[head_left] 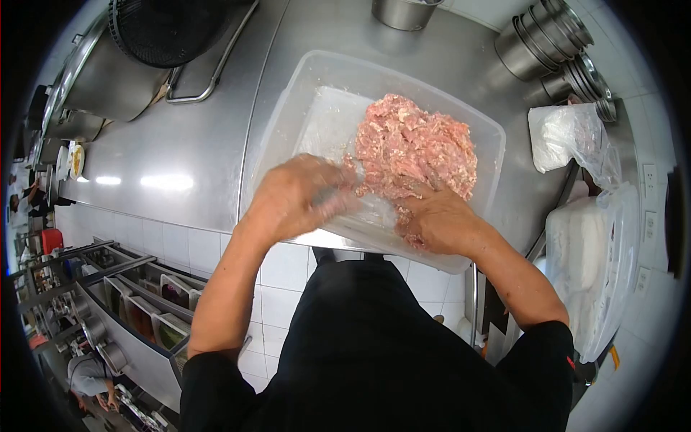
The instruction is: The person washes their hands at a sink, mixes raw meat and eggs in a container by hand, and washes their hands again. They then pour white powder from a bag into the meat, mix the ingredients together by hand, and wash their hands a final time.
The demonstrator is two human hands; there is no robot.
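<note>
A tub sits on the surface in front of the person, with meat in it, mostly toward its right side. A pan stands behind the tub. Left of the tub and farther back is a large pot. Stacked pots lie at the back right; nearer, right of the tub, come a bag and then a bin.

Shiny steel counter, white tiled floor, white wall, wall sockets.
</note>
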